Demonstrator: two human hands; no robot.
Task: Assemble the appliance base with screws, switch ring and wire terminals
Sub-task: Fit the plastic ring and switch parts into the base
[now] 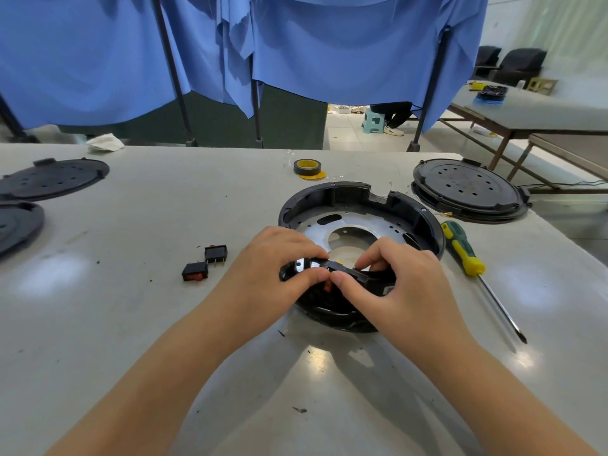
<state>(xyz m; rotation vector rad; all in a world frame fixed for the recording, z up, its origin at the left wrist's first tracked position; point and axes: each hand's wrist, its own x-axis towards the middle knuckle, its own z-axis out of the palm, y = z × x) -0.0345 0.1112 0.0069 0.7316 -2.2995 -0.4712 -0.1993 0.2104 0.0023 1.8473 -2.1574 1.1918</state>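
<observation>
Mid-task, by the look of it: the base (pixel 362 222) sits right of the tabletop's centre, and both hands pinch its near rim, left hand (pixel 279 268) and right hand (pixel 398 284) thumb to thumb, seemingly pressing a switch in. Two switches (pixel 205 262) lie to the left, the screwdriver (pixel 467 255) idle at right; screws and terminals look still to come.

One head cam, wide-angle, looks fwd and down from above the desk (pixel 131 324). Close on both forearms at bottom centre; far desk edge and blue curtain (pixel 329 44) fill the top. No 2nd view.
</observation>
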